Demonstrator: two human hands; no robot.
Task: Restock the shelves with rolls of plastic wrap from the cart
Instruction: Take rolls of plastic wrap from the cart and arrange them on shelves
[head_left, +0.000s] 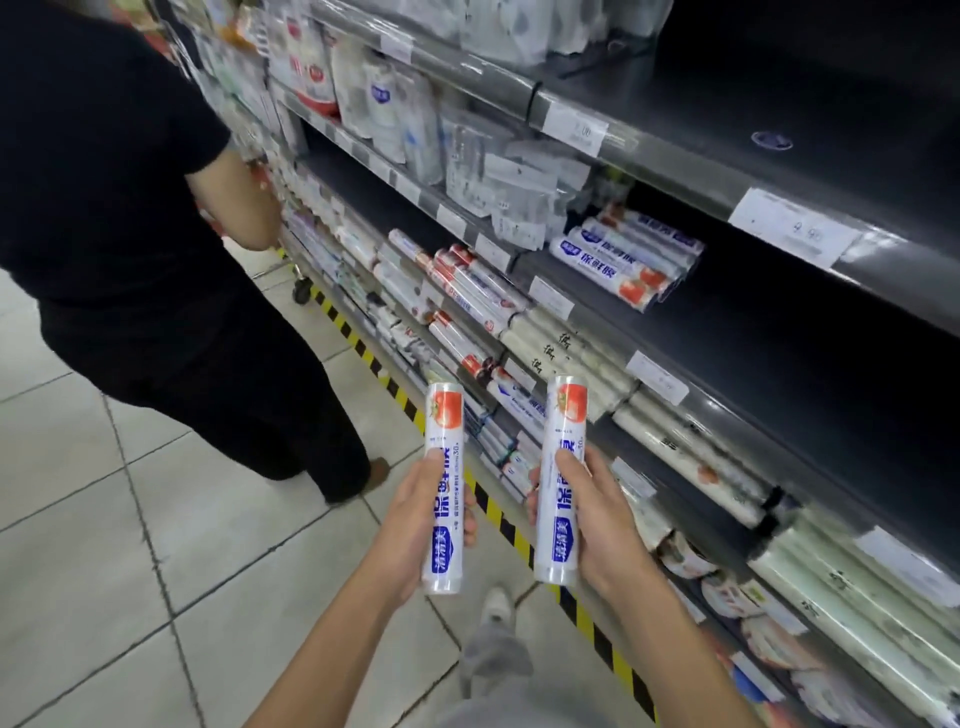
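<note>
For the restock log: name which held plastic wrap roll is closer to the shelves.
The roll in the right hand, nearest the shelves; the roll in the left hand is farther out over the floor.

Single wide-angle view from the wearer's head, facing forward and downward along the aisle; left hand (415, 525) and right hand (597, 525) near, shelving (649, 148) at right, floor (156, 519) at left.

The left hand (418, 525) and right hand (597, 522) are bare, as are both forearms (332, 654). The legs wear light grey trousers (493, 662). One foot wears a pale shoe (496, 605).
</note>
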